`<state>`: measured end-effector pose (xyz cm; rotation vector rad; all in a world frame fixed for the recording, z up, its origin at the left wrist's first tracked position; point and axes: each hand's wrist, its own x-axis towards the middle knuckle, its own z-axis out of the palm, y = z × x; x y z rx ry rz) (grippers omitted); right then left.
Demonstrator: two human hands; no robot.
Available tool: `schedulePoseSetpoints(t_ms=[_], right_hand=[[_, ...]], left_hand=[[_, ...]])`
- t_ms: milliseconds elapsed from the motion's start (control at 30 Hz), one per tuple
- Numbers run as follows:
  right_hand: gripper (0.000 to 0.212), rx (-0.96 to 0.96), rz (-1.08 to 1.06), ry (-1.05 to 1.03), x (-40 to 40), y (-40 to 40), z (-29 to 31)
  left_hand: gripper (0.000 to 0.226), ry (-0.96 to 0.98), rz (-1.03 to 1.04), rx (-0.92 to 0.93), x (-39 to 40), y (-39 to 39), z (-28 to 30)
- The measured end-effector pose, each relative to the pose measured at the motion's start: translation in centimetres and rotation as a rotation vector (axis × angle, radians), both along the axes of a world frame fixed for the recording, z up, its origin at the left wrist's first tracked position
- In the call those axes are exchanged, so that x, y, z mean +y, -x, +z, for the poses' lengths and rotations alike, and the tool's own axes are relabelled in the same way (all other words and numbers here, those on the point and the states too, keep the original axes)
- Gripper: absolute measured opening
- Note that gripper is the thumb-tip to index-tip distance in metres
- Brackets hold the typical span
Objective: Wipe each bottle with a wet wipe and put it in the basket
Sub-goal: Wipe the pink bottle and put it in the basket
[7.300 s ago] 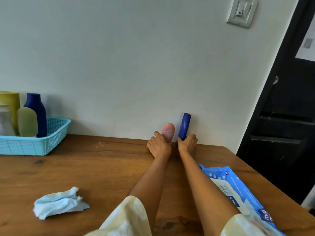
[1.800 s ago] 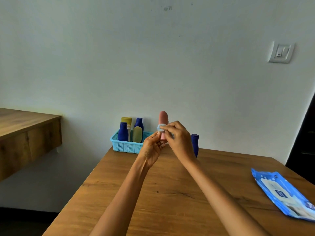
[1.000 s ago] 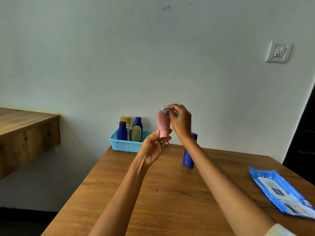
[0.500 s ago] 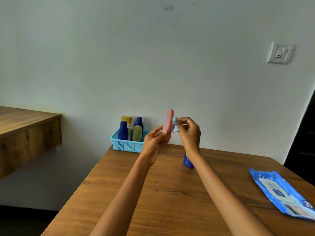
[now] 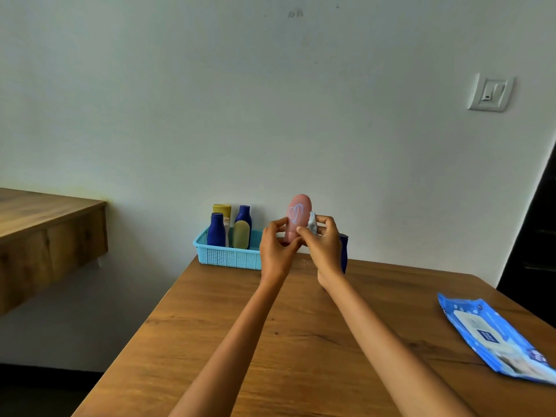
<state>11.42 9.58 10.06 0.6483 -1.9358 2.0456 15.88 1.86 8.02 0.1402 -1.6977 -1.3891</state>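
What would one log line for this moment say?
left hand: holds pink bottle | right hand: pinches wet wipe against it | basket: four bottles

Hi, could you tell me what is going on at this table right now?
A person is cleaning bottles. The left hand grips the lower part of a pink bottle held upright above the wooden table, while the right hand pinches a wadded wet wipe against its side. Several bottles already stand in the light blue basket by the wall. A dark blue bottle waits on the table behind the right hand, and the wipes pack lies to the right.
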Motion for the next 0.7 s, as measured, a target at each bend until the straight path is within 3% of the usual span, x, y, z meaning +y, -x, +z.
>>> schedulePoseSetpoints(t_ms=[167, 300, 367, 467, 600, 700], right_hand=[[0.033, -0.111, 0.121, 0.144, 0.3, 0.5, 1.2], [0.032, -0.055, 0.099, 0.15, 0.6, 0.4, 0.2], [0.029, 0.067, 0.003, 0.067, 0.8, 0.4, -0.4], [0.028, 0.416, -0.135, -0.139, 1.1, 0.3, -1.4], [0.03, 0.748, -0.141, -0.377, 1.8, 0.2, -1.8], [0.025, 0.861, -0.204, -0.544, 2.0, 1.4, 0.4]], left_hand=[[0.04, -0.348, -0.383, 0.079, -0.8, -0.6, 0.7], [0.044, -0.557, -0.626, 0.017, -0.9, -0.7, 0.9], [0.044, -0.565, -0.642, -0.031, -1.0, -0.7, 0.8], [0.048, -0.519, -0.581, -0.036, -1.1, -0.5, 0.7], [0.046, -0.359, -0.435, -0.037, -1.3, -0.6, 0.9], [0.05, -0.246, -0.342, -0.039, -0.7, -0.5, 0.9]])
